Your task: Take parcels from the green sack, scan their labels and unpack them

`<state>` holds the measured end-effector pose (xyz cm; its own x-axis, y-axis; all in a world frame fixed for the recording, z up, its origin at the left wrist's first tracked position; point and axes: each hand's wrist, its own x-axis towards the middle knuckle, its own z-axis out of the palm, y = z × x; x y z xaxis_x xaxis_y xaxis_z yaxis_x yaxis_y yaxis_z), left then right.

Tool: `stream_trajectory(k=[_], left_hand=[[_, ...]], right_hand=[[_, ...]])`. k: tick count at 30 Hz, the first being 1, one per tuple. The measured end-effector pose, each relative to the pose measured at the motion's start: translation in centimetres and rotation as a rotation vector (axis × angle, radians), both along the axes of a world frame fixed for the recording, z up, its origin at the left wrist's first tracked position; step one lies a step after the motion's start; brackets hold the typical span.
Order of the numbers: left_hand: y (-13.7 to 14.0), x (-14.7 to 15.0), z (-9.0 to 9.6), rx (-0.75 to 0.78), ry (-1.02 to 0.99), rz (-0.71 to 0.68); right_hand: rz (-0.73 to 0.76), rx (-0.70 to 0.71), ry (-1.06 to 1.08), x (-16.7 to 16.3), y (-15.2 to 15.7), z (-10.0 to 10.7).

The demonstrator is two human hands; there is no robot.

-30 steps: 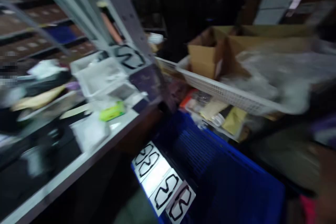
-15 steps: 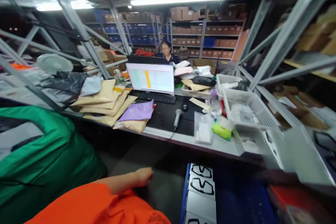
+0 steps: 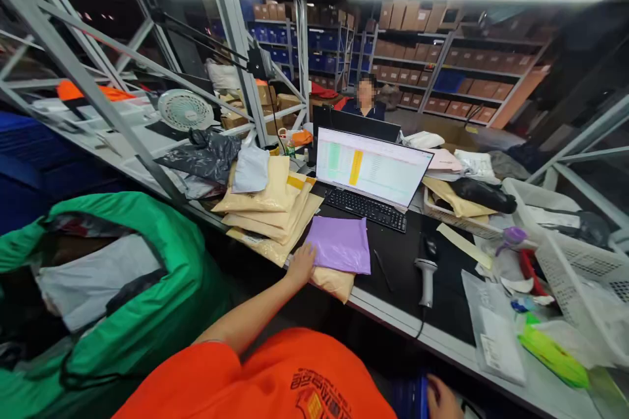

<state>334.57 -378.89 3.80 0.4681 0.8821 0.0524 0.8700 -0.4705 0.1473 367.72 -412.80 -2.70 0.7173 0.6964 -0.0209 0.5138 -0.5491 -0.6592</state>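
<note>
My left hand [image 3: 301, 266] reaches to the table's front edge, its fingers lying against the left edge of a purple mailer bag [image 3: 340, 245]. That bag rests on a tan padded envelope [image 3: 334, 281]. Just left of it is a stack of tan padded envelopes [image 3: 275, 216] with a small white bag [image 3: 250, 169] on top. At the bottom edge of the view, my right hand [image 3: 442, 399] is partly cut off, its fingers curled at the rim of a blue bin [image 3: 410, 396].
A green bag [image 3: 196, 255] holding parcels stands at left. On the table are a monitor [image 3: 371, 167], keyboard [image 3: 366, 208], barcode scanner [image 3: 426, 281], clear packet [image 3: 494, 327] and white baskets [image 3: 580, 281]. Metal posts [image 3: 236, 46] rise along the table. A person [image 3: 364, 101] sits behind the monitor.
My view has turned left and come closer to the table. My left hand has moved up from below the table to the purple mailer bag. My right hand has come into view.
</note>
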Motion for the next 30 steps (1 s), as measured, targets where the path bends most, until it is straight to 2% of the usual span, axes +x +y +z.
stream_trajectory(k=[2,5,7,10,13,16,19,21,25,27,30], left_hand=[[2.7,-0.6,-0.4,-0.029,-0.004,-0.036],[4.9,-0.8,-0.3,-0.064,-0.034,-0.079],[5.7,-0.9,0.5,-0.067,-0.07,-0.082],[6.6,-1.3,3.0,-0.036,-0.13,-0.043],[7.4,-1.7,6.0,0.002,-0.38,0.061],[8.1,-1.4,7.4,-0.091,-0.796,0.216],[8.1,-0.7,6.3,-0.33,-1.078,0.288],[7.8,-0.1,4.5,-0.466,-1.144,0.311],[6.5,0.4,1.2,-0.537,-1.051,0.364],[6.1,0.2,0.4,-0.524,-0.978,0.397],[5.9,-0.3,-0.1,-0.5,-0.878,0.422]], right_hand=[[0.017,0.009,0.054,-1.6,2.5,-0.5],[0.066,0.07,0.017,-2.8,6.5,-0.9],[0.082,0.093,-0.09,-2.5,8.5,-1.0],[0.012,0.093,-0.247,-0.3,9.8,-0.7],[-0.113,0.04,-0.273,3.2,10.8,0.7],[-0.17,-0.11,-0.067,6.3,13.4,2.5],[-0.142,-0.252,0.152,8.7,17.1,3.4],[-0.14,-0.298,0.231,9.8,19.2,3.4],[-0.178,-0.311,0.421,10.8,21.9,3.2],[-0.174,-0.258,0.499,10.6,22.8,3.9],[-0.106,-0.174,0.606,8.8,24.3,6.0]])
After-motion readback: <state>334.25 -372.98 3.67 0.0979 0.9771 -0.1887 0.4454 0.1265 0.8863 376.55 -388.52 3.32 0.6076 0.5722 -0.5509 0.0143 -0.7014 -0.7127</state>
